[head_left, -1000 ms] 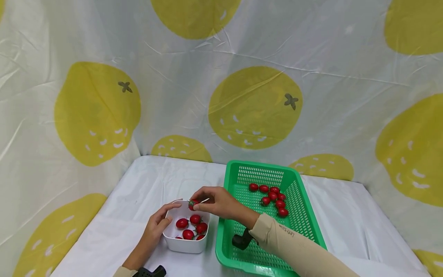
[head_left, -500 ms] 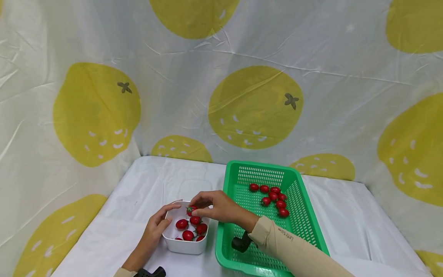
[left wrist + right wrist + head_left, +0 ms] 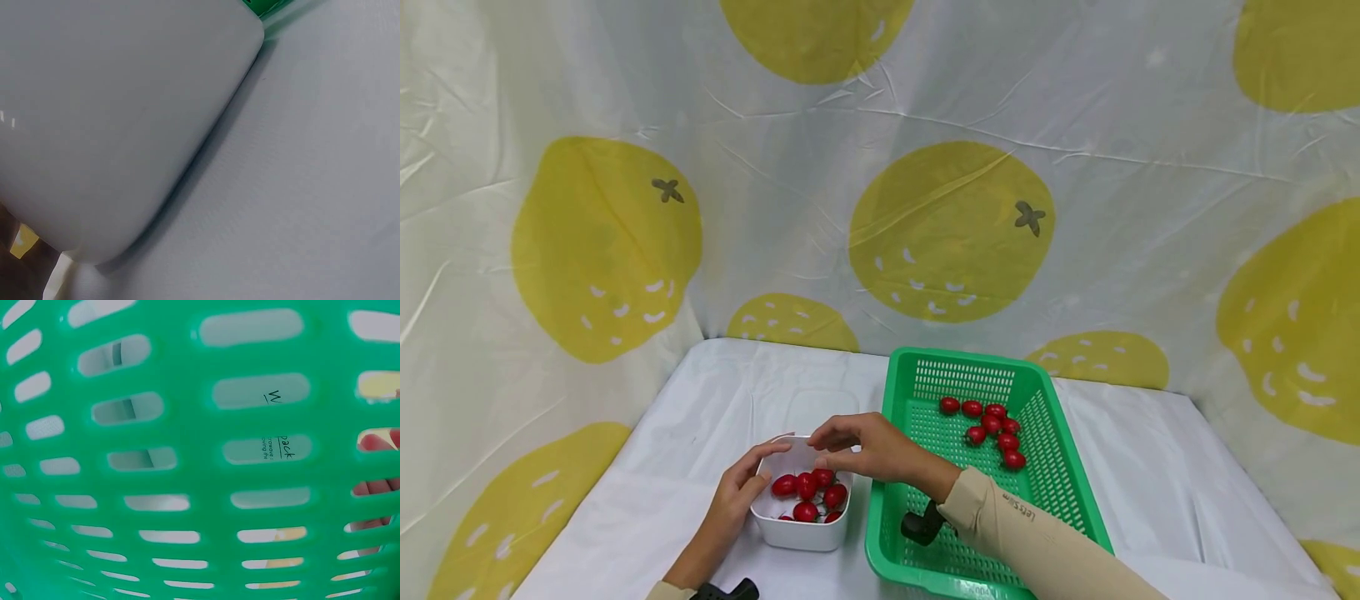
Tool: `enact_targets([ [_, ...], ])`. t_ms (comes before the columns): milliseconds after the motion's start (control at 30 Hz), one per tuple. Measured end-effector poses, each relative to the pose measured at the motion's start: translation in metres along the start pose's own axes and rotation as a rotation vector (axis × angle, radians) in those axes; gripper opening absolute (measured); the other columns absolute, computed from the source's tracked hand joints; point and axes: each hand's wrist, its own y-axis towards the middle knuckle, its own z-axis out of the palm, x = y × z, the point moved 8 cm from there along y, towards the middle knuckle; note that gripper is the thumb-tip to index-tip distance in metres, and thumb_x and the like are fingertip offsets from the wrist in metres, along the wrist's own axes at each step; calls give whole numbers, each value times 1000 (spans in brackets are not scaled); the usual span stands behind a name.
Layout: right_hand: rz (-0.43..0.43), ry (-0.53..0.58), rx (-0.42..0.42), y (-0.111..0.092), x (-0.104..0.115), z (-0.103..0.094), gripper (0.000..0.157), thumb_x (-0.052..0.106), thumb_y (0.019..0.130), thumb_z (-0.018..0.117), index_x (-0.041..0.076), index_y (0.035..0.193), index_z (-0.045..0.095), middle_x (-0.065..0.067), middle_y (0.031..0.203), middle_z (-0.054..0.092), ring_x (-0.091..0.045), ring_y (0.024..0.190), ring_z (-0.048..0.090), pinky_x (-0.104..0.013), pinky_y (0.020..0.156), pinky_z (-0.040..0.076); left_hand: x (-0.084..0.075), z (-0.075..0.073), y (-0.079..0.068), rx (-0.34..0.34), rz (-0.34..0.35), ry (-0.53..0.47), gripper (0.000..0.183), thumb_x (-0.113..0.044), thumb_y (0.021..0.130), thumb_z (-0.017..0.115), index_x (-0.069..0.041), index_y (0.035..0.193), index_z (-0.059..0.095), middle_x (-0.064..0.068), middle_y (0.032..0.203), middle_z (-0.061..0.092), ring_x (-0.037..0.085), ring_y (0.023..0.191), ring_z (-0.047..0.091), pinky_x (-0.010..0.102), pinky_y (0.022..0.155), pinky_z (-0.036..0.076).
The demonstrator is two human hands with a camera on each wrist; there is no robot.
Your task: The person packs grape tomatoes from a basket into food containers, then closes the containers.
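In the head view my left hand (image 3: 737, 487) grips the left side of a white square container (image 3: 801, 537), its thumb at the rim. Several red cherry tomatoes (image 3: 806, 512) lie inside the container. My right hand (image 3: 868, 446) hovers over the container's far right corner, thumb and fingers apart, no tomato between them. The container's smooth outer wall (image 3: 125, 125) fills much of the left wrist view. Through the slots of a green basket (image 3: 194, 425), the right wrist view catches part of the right hand's fingers.
The green basket (image 3: 1067, 475) stands right of the container, under the right forearm, with several cherry tomatoes (image 3: 991, 425) toward its back. A clear flat lid (image 3: 823, 402) lies behind the container on the white cloth (image 3: 715, 392). A lemon-print curtain (image 3: 775, 208) hangs behind.
My right hand has lowered a cherry tomato into the container and let it go; it now lies among the others, which have shifted a little. The left hand has stayed in place.
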Motion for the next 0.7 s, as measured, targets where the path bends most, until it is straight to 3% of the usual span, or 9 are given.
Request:
enact_targets([
  [200,-9,17,5,0,2,0,25,22,90,69,13,114,68,0,112,70,-20,105,66,-26,90,51,-2,0,0,2,6,-3,34,-4,99,43,-7,129,56,10,141,50,5,135,37,9,106,21],
  [500,-7,32,8,1,1,2,25,20,91,68,15,115,67,-9,114,69,-22,106,66,-27,90,51,-1,-2,-2,2,5,-4,34,-4,99,42,-7,129,57,10,141,50,4,135,37,9,105,22],
  [700,-26,43,4,0,4,0,24,22,92,67,14,115,67,1,111,70,-17,103,67,-26,90,51,-1,0,0,16,-2,4,34,-4,99,43,-8,130,56,9,143,49,4,135,37,10,105,22],
])
